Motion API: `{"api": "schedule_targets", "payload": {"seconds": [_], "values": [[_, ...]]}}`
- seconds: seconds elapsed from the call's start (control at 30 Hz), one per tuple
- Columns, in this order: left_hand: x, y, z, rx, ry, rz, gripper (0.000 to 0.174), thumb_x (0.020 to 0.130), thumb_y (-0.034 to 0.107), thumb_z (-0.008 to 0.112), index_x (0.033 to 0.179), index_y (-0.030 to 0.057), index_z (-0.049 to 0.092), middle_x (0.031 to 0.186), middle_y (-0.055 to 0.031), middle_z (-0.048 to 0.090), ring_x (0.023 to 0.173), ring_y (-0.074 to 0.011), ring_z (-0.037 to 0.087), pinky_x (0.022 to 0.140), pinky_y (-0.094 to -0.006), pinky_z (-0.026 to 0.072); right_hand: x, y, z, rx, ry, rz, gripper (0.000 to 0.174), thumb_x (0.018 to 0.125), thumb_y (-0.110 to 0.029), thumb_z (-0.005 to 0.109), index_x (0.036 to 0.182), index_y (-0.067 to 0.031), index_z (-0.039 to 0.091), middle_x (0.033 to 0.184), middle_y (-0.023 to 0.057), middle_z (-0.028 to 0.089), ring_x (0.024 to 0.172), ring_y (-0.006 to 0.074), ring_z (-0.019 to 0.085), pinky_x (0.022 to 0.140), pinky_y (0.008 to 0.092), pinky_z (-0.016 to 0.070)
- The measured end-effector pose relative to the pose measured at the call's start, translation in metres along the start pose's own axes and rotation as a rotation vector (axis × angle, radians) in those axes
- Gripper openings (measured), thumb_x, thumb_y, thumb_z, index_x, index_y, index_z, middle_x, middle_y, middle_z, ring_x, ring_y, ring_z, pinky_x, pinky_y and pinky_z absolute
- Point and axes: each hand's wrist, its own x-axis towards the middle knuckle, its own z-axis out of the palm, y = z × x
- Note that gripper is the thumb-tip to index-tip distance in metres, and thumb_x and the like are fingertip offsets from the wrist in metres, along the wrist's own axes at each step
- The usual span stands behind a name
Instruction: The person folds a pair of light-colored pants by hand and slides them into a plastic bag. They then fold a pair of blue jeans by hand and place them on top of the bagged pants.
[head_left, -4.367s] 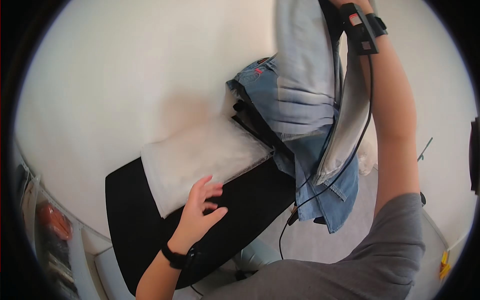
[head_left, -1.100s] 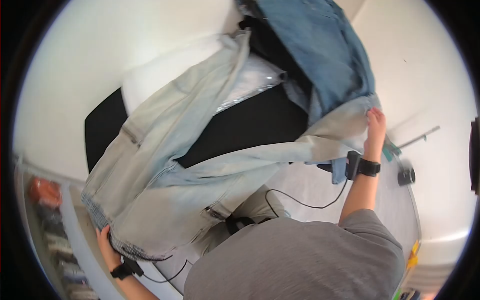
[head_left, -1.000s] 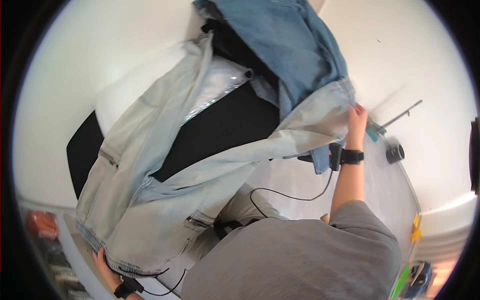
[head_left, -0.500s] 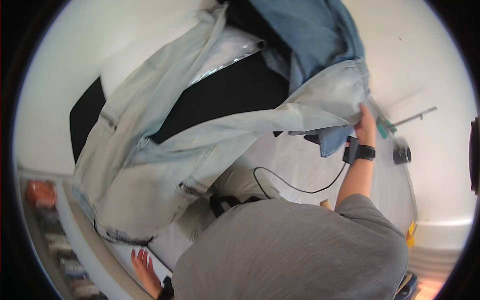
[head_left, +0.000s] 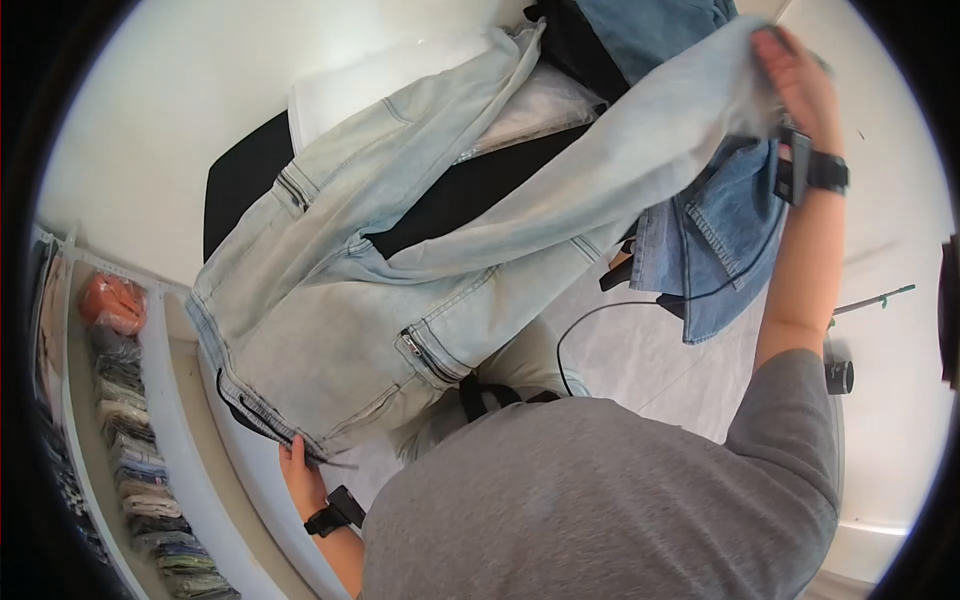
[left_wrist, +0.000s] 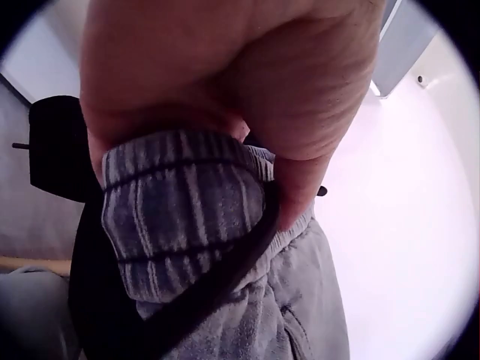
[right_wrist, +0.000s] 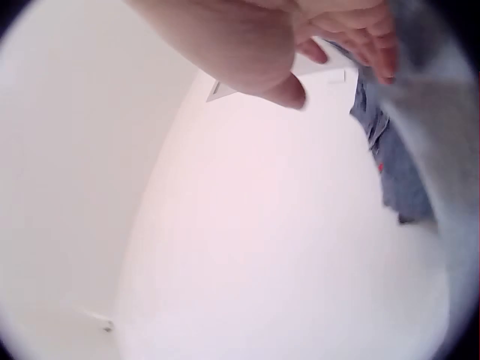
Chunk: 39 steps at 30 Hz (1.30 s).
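Observation:
A pair of light-wash jeans (head_left: 330, 340) lies spread over a black tabletop (head_left: 445, 200) and the person's lap, waistband toward the lower left. My left hand (head_left: 305, 485) grips the corner of their elastic waistband (left_wrist: 180, 210); a black drawstring (left_wrist: 217, 281) hangs across it. At the upper right, my right hand (head_left: 805, 90) touches the hem end of the raised nearer leg. Its thumb (right_wrist: 285, 91) stands apart from the cloth, and the fingers reach out along the leg. The other leg stretches up over a clear plastic bag (head_left: 560, 105).
Darker blue jeans (head_left: 735, 245) hang over the table's right side, beneath the raised leg. At the left, a shelf (head_left: 85, 400) holds several bagged, folded garments (head_left: 150, 480). A cable (head_left: 610, 305) runs from the right wrist camera. A black cup-like object (head_left: 840, 377) sits at the right wall.
The light jeans came onto the table and were spread out. My left hand let go of the waistband, then took hold at its nearer corner. My right hand rose with the leg end, loosening its fingers.

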Motion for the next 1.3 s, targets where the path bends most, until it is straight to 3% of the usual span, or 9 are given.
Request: {"api": "schedule_targets", "payload": {"seconds": [0.07, 0.2, 0.33, 0.4, 0.67, 0.87, 0.93, 1.1, 1.3], "values": [[-0.006, 0.008, 0.001, -0.169, -0.058, -0.012, 0.031, 0.091, 0.015, 0.055, 0.12, 0.0033, 0.048, 0.109, -0.0049, 0.059, 0.103, -0.0155, 0.054, 0.091, -0.0315, 0.0408, 0.011, 0.047, -0.022, -0.292, 0.097, 0.137, 0.046, 0.086, -0.032, 0.064, 0.112, 0.0055, 0.055, 0.104, 0.0144, 0.061, 0.093, 0.0223, 0.06, 0.085, 0.0293, 0.047], [-0.012, 0.013, 0.001, -0.11, 0.024, 0.007, 0.029, 0.092, 0.014, 0.054, 0.117, 0.0013, 0.047, 0.109, -0.0081, 0.059, 0.099, -0.0176, 0.057, 0.089, -0.0317, 0.0433, -0.023, 0.097, -0.039, -0.894, 0.097, -0.015, 0.046, 0.079, -0.027, 0.068, 0.115, 0.0002, 0.059, 0.098, 0.0082, 0.064, 0.089, 0.0197, 0.059, 0.079, 0.0281, 0.0446], [-0.001, -0.009, -0.021, 0.121, 0.04, 0.055, 0.036, 0.091, 0.016, 0.055, 0.123, 0.0004, 0.046, 0.118, -0.0101, 0.056, 0.106, -0.019, 0.052, 0.094, -0.032, 0.0382, -0.061, 0.126, -0.066, -1.057, 0.517, -0.325, 0.048, 0.077, -0.031, 0.069, 0.109, 0.0034, 0.06, 0.103, 0.0166, 0.064, 0.095, 0.0253, 0.061, 0.085, 0.0332, 0.0457], [0.0, -0.006, -0.015, -0.126, 0.025, -0.006, 0.037, 0.091, 0.017, 0.056, 0.123, 0.0007, 0.047, 0.118, -0.0096, 0.056, 0.106, -0.0191, 0.052, 0.094, -0.0318, 0.0386, -0.074, 0.129, -0.067, -1.353, 0.753, -0.464, 0.054, 0.075, -0.035, 0.07, 0.11, 0.0047, 0.058, 0.107, 0.0211, 0.063, 0.099, 0.0314, 0.06, 0.088, 0.0382, 0.0456], [0.003, -0.001, -0.015, -0.075, -0.016, -0.01, 0.034, 0.093, 0.024, 0.053, 0.116, -0.0006, 0.049, 0.111, -0.0102, 0.056, 0.104, -0.0201, 0.054, 0.089, -0.0331, 0.043, -0.065, 0.117, -0.075, -1.169, 0.633, -0.058, 0.062, 0.075, -0.05, 0.068, 0.104, 0.004, 0.064, 0.1, 0.0206, 0.066, 0.098, 0.0328, 0.062, 0.087, 0.0389, 0.0468], [-0.001, 0.002, -0.013, -0.062, -0.008, -0.038, 0.036, 0.092, 0.019, 0.055, 0.122, -0.0003, 0.047, 0.115, -0.0088, 0.056, 0.105, -0.0187, 0.053, 0.093, -0.0314, 0.0394, -0.04, 0.09, -0.061, -1.131, 0.311, -0.084, 0.046, 0.078, -0.042, 0.068, 0.08, 0.0032, 0.06, 0.062, 0.0071, 0.058, 0.062, 0.0202, 0.058, 0.059, 0.0329, 0.0482], [-0.001, 0.001, -0.01, 0.021, 0.008, 0.054, 0.036, 0.093, 0.02, 0.053, 0.122, -0.0006, 0.047, 0.115, -0.0094, 0.056, 0.104, -0.019, 0.053, 0.092, -0.0318, 0.0399, -0.029, 0.061, -0.05, -0.563, 0.283, 0.168, 0.034, 0.085, -0.033, 0.064, 0.077, -0.0004, 0.058, 0.06, 0.0036, 0.054, 0.057, 0.016, 0.054, 0.053, 0.0273, 0.0448], [-0.021, 0.031, -0.011, -0.037, 0.284, 0.157, 0.048, 0.089, 0.022, 0.056, 0.128, -0.0028, 0.043, 0.123, -0.0135, 0.051, 0.112, -0.0224, 0.049, 0.097, -0.0351, 0.0371, 0.009, -0.033, -0.051, 0.251, 0.303, -0.129, 0.017, 0.09, -0.017, 0.058, 0.08, -0.0044, 0.052, 0.067, 0.0032, 0.052, 0.057, 0.0122, 0.053, 0.052, 0.023, 0.0464], [-0.021, 0.054, -0.058, -0.112, 0.541, 0.259, 0.058, 0.085, 0.02, 0.061, 0.132, -0.0056, 0.039, 0.128, -0.0159, 0.047, 0.118, -0.0252, 0.045, 0.102, -0.0381, 0.0341, 0.04, -0.047, 0.03, 0.056, 0.395, -0.321, 0.019, 0.09, -0.015, 0.056, 0.087, 0.0033, 0.05, 0.076, 0.0109, 0.057, 0.06, 0.0195, 0.059, 0.056, 0.027, 0.0532]]}}
